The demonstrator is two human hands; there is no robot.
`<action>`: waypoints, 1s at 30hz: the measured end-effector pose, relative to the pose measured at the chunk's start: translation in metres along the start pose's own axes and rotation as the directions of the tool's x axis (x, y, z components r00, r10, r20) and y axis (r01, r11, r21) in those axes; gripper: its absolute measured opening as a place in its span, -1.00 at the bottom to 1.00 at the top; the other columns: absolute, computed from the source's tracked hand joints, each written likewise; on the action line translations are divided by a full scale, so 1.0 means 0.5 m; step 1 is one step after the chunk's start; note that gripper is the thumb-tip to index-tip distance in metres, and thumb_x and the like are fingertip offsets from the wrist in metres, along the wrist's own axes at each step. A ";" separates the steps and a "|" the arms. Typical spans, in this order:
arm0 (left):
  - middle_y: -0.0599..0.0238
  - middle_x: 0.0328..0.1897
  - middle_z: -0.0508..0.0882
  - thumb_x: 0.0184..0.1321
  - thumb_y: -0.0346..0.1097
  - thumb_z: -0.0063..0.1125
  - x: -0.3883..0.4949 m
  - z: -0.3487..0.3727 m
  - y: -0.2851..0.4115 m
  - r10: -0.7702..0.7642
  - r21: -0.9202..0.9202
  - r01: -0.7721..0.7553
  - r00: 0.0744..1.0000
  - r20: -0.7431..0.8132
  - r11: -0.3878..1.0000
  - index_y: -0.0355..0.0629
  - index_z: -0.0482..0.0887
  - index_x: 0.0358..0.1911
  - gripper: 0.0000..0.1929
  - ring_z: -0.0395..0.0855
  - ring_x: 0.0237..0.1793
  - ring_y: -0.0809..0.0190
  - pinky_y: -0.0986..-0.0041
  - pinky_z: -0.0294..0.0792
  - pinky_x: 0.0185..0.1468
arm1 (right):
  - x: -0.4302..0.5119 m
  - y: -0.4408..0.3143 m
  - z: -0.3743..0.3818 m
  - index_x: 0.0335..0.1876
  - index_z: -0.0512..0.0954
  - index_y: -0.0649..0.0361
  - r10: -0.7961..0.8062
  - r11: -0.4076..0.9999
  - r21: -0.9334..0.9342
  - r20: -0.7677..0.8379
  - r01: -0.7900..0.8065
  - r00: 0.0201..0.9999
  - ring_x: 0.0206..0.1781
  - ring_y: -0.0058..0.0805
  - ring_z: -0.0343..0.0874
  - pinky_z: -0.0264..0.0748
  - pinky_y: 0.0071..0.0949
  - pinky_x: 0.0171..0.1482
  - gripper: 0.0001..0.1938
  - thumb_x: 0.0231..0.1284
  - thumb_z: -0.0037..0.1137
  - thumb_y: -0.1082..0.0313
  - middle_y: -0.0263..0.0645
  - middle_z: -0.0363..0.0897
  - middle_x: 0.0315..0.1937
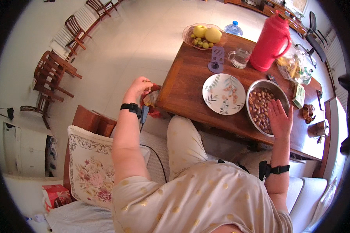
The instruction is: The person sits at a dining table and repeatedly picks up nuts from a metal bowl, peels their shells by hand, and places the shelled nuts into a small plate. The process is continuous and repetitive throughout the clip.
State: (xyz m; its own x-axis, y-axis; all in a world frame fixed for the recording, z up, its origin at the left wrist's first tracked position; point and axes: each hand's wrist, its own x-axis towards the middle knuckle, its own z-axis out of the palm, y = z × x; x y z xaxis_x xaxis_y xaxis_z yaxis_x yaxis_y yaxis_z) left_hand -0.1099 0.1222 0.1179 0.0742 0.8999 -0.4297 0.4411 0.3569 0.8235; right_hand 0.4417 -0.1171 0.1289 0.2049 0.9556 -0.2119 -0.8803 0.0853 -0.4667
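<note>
My left hand point(140, 87) is stretched out past the table's left edge, above a red waste bin point(155, 113) with scraps inside. Its fingertips are pinched together, and whether something small sits between them cannot be made out. My right hand point(280, 120) lies palm up with the thumb apart and nothing in it. It covers the near right part of a steel basin point(248, 115) filled with brown, nut-like pieces point(258, 107), apparently in liquid. Left of the basin is a white plate point(224, 93) with a leaf pattern, bare of food.
On the wooden table point(175, 87) stand a glass fruit bowl point(189, 43), a purple stand point(217, 59), a glass mug point(239, 58), a red thermos point(269, 43), a plastic bag point(297, 67), a small box point(299, 96) and a brown canister point(318, 129). A floral cushion point(90, 169) leans at my left.
</note>
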 end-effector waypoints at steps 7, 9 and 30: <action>0.25 -0.36 0.65 0.13 -0.31 0.29 0.135 -0.019 -0.194 -0.075 0.335 0.135 0.980 -0.187 0.932 -0.27 0.61 -0.25 -0.79 0.61 -0.35 0.29 0.40 0.51 -0.29 | 0.005 0.007 0.019 0.26 0.33 0.38 -0.047 0.999 -0.031 -0.077 0.045 0.996 0.38 -0.13 0.29 0.37 -0.20 0.30 -0.33 0.35 -0.08 -0.16 0.03 0.35 0.29; 0.21 -0.26 0.70 0.19 -0.29 0.22 0.186 -0.025 -0.249 -0.052 0.479 0.083 0.996 -0.078 0.874 -0.32 0.64 -0.23 -0.78 0.63 -0.29 0.31 0.36 0.53 -0.20 | 0.005 0.002 0.022 0.26 0.33 0.38 -0.091 0.995 -0.058 -0.102 0.085 0.991 0.38 -0.13 0.28 0.37 -0.19 0.30 -0.33 0.35 -0.08 -0.16 0.03 0.34 0.30; -0.05 0.10 0.60 0.17 -0.12 0.28 0.078 0.057 0.066 0.370 0.616 -0.272 0.928 -0.035 0.739 -0.35 0.52 0.10 -0.47 0.60 0.07 0.06 0.27 0.47 0.06 | 0.011 0.060 0.043 0.33 0.20 0.40 -0.099 0.991 0.078 -0.112 0.108 0.989 0.34 -0.06 0.34 0.29 -0.12 0.35 -0.09 0.30 -0.45 -0.46 0.09 0.33 0.29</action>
State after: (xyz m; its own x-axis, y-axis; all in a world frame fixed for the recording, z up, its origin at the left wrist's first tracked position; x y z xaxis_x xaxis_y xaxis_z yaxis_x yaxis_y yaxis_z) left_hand -0.0668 0.1620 0.1177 0.2006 0.9763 -0.0808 0.8570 -0.1349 0.4974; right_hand 0.4073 -0.1033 0.1324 0.3379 0.9049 -0.2589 -0.8835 0.2101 -0.4186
